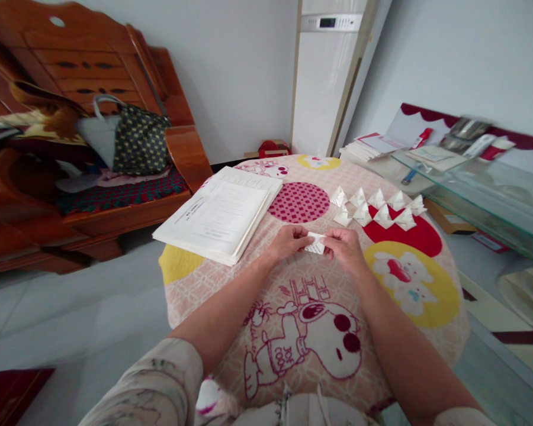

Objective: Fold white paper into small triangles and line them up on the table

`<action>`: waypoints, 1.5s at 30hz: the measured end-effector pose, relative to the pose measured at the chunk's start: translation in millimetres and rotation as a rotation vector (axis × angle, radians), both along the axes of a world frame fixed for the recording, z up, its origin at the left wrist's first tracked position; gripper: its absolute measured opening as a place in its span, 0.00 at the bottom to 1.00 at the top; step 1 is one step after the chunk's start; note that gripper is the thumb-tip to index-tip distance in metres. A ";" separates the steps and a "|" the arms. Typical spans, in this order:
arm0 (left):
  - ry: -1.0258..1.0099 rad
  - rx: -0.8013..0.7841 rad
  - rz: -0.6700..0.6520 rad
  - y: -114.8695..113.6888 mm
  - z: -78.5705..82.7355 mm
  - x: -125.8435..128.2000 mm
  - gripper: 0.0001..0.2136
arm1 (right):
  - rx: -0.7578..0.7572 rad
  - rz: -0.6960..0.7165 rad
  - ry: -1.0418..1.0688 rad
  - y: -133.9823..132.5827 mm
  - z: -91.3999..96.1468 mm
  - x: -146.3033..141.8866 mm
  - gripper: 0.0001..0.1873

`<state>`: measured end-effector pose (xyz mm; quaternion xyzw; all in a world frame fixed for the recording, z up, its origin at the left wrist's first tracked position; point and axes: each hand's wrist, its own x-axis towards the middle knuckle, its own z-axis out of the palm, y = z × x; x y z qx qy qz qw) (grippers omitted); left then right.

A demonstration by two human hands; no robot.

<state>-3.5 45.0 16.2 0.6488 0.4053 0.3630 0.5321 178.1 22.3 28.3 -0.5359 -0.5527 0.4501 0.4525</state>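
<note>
My left hand (288,241) and my right hand (345,247) meet over the middle of a round table covered with a pink cartoon cloth (213,278). Between their fingertips they pinch a small folded white paper piece (315,242), each hand closed on one side of it. Just beyond my hands lie several folded white paper triangles (377,208) in two rows. A stack of printed white sheets (220,216) lies on the table to the left of my left hand.
A wooden bench (115,195) with a dotted bag (137,139) stands at the left. A tall white appliance (324,77) stands at the back. A glass shelf (484,183) with papers and boxes runs along the right. Grey floor (71,307) surrounds the table.
</note>
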 end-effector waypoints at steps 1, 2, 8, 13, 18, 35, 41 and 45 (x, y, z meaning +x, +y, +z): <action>0.033 0.020 0.032 -0.7 0.0 1.2 0.14 | 0.008 -0.010 -0.021 0.3 -1.1 -0.4 0.09; 0.065 0.042 0.070 -1.4 -0.2 2.6 0.15 | 0.015 -0.017 -0.042 0.6 -2.3 -0.7 0.08; 0.161 0.068 0.127 -3.4 -0.6 9.8 0.16 | 0.023 -0.048 -0.065 2.4 -7.7 -2.1 0.08; 0.124 0.038 0.076 -4.0 2.7 8.6 0.14 | -0.039 0.007 0.075 -0.3 -2.6 -3.2 0.09; 0.094 0.015 0.047 -3.0 4.0 5.6 0.13 | -0.073 0.143 0.101 -2.9 3.8 -1.8 0.13; -0.209 -0.350 -0.115 -1.3 7.5 0.1 0.09 | -0.192 0.097 0.206 -0.1 -3.1 1.4 0.14; -0.294 -0.424 -0.274 -2.0 12.4 -11.6 0.17 | -0.183 0.095 0.209 1.1 -1.4 5.6 0.14; -0.347 -0.383 -0.262 -1.7 12.6 -17.1 0.16 | -0.159 0.111 0.188 1.5 0.3 8.8 0.13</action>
